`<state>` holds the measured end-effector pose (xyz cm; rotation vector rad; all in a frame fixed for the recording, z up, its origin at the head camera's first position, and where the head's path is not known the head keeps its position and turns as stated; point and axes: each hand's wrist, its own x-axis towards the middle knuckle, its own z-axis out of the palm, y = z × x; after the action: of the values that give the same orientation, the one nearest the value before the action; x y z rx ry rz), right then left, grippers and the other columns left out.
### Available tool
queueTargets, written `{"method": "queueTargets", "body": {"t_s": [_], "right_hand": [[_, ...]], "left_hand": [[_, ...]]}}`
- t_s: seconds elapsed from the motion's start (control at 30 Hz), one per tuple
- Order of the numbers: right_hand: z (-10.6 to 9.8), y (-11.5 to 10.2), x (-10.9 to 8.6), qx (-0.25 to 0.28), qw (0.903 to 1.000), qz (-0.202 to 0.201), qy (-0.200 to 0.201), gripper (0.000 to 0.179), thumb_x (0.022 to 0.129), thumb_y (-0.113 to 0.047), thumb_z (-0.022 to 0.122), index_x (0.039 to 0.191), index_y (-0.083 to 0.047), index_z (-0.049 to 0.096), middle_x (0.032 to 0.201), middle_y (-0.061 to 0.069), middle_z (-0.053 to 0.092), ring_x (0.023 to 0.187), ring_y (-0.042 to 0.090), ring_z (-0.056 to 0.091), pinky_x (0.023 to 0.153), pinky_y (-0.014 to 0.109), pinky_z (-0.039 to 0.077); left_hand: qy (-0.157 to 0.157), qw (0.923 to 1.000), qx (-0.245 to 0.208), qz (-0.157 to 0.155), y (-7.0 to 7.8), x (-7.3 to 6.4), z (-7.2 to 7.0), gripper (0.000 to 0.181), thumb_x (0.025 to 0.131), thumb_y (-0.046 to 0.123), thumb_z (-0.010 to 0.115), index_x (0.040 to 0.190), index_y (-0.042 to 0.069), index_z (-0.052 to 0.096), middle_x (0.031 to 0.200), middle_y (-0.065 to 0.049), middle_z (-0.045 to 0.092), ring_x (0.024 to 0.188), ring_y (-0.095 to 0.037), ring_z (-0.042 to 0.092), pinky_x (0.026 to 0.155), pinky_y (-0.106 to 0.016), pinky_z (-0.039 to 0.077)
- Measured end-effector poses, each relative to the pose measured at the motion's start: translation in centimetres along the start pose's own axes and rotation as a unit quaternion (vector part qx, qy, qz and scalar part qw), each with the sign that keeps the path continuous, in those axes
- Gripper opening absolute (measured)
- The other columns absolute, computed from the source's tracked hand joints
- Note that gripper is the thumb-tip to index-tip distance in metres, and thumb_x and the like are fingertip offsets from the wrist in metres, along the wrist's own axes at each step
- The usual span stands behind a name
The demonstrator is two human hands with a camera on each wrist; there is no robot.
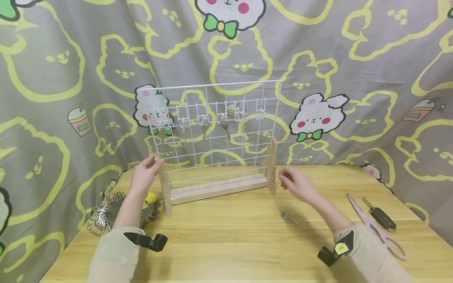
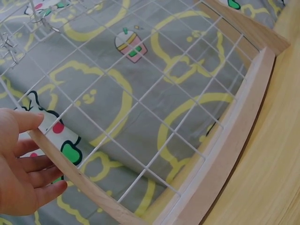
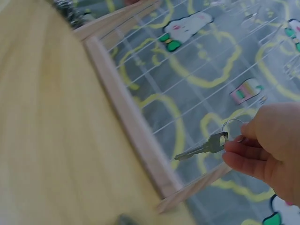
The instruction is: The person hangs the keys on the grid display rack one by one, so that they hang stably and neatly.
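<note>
A white wire grid rack [image 1: 212, 151] in a wooden stand stands on the table, with several keys [image 1: 224, 125] hanging from its hooks. At the stand's left post [image 2: 79, 176], my left hand [image 1: 144, 173] pinches the top between thumb and fingers. My right hand [image 1: 295, 182] is beside the right post. In the right wrist view, that hand pinches a thin metal ring [image 3: 231, 123] with a silver key [image 3: 201, 148] dangling from it. Another key [image 1: 289, 217] lies on the table below the right hand.
A bundle of metal key rings [image 1: 102, 216] with something yellow [image 1: 150, 197] lies by the left forearm. To the right are pink scissors [image 1: 375, 226] and a black car key [image 1: 382, 218]. A patterned grey curtain [image 1: 318, 31] hangs behind the wooden table [image 1: 219, 243].
</note>
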<state>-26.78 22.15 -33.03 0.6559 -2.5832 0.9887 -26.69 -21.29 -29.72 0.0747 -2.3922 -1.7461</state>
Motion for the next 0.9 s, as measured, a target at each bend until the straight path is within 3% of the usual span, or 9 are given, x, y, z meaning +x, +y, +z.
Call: {"method": "queueTargets", "body": {"t_s": [0.27, 0.47, 0.7, 0.9], "right_hand": [[-3.2, -2.4, 2.9, -0.022, 0.9976, -0.014, 0.065, 0.006, 0.091, -0.001, 0.055, 0.089, 0.004, 0.058, 0.071, 0.007, 0.060, 0.060, 0.016, 0.057, 0.052, 0.023, 0.048], [-4.6, -3.6, 4.3, -0.041, 0.9958, -0.017, 0.080, 0.008, 0.094, -0.006, 0.053, 0.091, 0.000, 0.057, 0.072, 0.007, 0.059, 0.063, 0.018, 0.056, 0.052, 0.026, 0.046], [-5.2, -5.4, 6.0, -0.014, 0.9951, -0.022, 0.095, 0.011, 0.096, -0.010, 0.050, 0.096, 0.000, 0.054, 0.079, 0.010, 0.059, 0.070, 0.020, 0.059, 0.059, 0.025, 0.049], [-5.1, -7.0, 7.2, 0.040, 0.9938, -0.035, 0.098, 0.011, 0.095, -0.008, 0.051, 0.098, 0.002, 0.054, 0.084, 0.014, 0.059, 0.072, 0.025, 0.060, 0.059, 0.022, 0.052]], "left_hand": [[0.001, 1.0000, 0.005, 0.001, 0.2, 0.0, 0.0, 0.070, 0.095, 0.038, 0.050, 0.148, 0.009, 0.016, 0.149, -0.021, 0.022, 0.135, -0.033, 0.024, 0.109, -0.045, 0.024], [0.000, 1.0000, 0.003, -0.001, 0.2, 0.0, 0.0, 0.070, 0.095, 0.039, 0.050, 0.149, 0.009, 0.017, 0.149, -0.021, 0.021, 0.135, -0.033, 0.023, 0.109, -0.045, 0.024], [-0.001, 1.0000, -0.001, -0.004, 0.2, 0.0, 0.0, 0.069, 0.095, 0.038, 0.051, 0.149, 0.010, 0.017, 0.149, -0.021, 0.021, 0.136, -0.033, 0.023, 0.109, -0.044, 0.024], [0.000, 1.0000, -0.003, -0.004, 0.2, 0.0, 0.0, 0.068, 0.095, 0.036, 0.050, 0.149, 0.009, 0.016, 0.149, -0.021, 0.022, 0.135, -0.033, 0.024, 0.109, -0.044, 0.024]]}}
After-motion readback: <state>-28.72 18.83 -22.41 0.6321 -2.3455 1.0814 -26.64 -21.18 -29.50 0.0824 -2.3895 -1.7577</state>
